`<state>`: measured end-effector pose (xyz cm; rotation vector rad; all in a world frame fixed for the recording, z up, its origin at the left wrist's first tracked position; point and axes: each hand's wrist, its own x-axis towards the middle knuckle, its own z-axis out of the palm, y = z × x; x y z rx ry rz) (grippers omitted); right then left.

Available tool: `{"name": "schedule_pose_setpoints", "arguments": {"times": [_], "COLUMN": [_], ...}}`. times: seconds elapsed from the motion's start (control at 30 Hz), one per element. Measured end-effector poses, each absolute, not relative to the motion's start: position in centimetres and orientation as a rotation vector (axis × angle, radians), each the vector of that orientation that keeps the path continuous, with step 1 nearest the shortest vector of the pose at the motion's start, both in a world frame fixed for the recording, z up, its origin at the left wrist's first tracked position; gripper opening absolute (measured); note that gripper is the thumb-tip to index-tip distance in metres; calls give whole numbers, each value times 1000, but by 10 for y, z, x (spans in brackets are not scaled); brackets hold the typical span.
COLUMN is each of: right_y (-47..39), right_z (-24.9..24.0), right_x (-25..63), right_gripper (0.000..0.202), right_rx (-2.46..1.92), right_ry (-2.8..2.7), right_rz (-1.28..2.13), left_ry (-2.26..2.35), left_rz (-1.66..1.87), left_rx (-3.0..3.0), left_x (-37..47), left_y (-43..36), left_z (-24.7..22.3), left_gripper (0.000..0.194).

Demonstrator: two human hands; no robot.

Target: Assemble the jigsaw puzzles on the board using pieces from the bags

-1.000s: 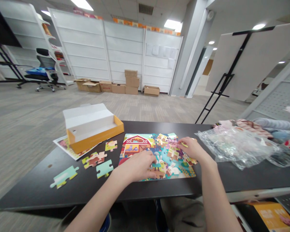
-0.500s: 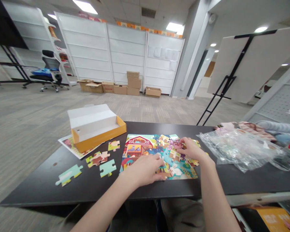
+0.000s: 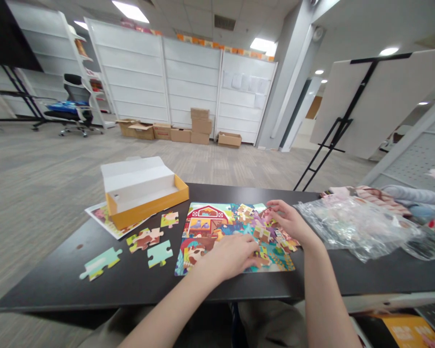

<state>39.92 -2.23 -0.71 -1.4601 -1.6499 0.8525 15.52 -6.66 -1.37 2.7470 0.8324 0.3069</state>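
Observation:
A farm-scene jigsaw board (image 3: 207, 215) with a red barn lies on the black table, loose pieces heaped over its right half. My left hand (image 3: 235, 252) is low over the board's lower middle, its fingers bent around a yellow-green puzzle piece (image 3: 264, 256) at the fingertips; the fingers' undersides are hidden. At the board's upper right, my right hand (image 3: 289, 222) has its fingers apart, close to purple and pink pieces (image 3: 261, 220). Whether its fingertips touch them is hard to tell. More puzzle pieces (image 3: 159, 253) lie left of the board.
An open yellow box (image 3: 148, 205) with a white lid stands at the back left, on a printed sheet (image 3: 101, 215). Clear plastic bags (image 3: 358, 224) and folded cloths (image 3: 380, 195) are on the right. Cardboard boxes (image 3: 201, 125) stand by the far shelves.
My left hand has slid right with the yellow-green piece, uncovering a cow picture on the board. My right hand has shifted slightly, its fingers lifting and spreading.

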Motion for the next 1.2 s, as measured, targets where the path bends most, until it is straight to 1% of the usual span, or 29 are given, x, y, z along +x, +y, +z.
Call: {"name": "schedule_pose_setpoints", "arguments": {"times": [0.1,0.2,0.3,0.33,0.47,0.57,0.63,0.77,0.9,0.97,1.07,1.1,1.2], "right_y": [-20,-16,-12,-10,-6,-6,-9,-14,-18,-19,-18,-17,-16], "right_z": [-7,-5,-2,-2,-6,-8,-7,-1,3,3,0,-1,0], "right_x": [390,378,363,357,330,307,292,271,264,265,272,275,286], "right_gripper": [43,32,22,22,24,33,35,35,39,37,31,31,34], "right_rx": [-1451,-1443,-1360,-1319,-1178,-1099,-1058,-1007,-936,-914,-934,-954,-1004], "right_ry": [-1632,-1683,-1787,-1816,-1801,-1742,-1705,-1648,-1686,-1713,-1780,-1797,-1781], "right_rz": [779,714,782,802,882,1065,1121,1135,1266,1263,1204,1188,1153], "left_ry": [872,866,995,1046,1177,1041,916,804,905,953,1008,1040,1253], "left_rz": [298,336,508,576,785,856,836,817,917,930,853,776,358], "left_rx": [2750,2709,2587,2535,2203,1901,1782,1720,1695,1731,1872,1950,2309], "left_x": [165,164,148,141,111,93,83,68,60,59,52,48,35], "left_y": [-65,-59,-46,-41,-21,-13,-12,-15,-18,-21,-33,-39,-61], "left_z": [-11,2,14,16,9,1,2,10,12,12,17,21,34], "left_gripper": [25,26,20,22,40,48,50,41,30,26,21,23,36]}}
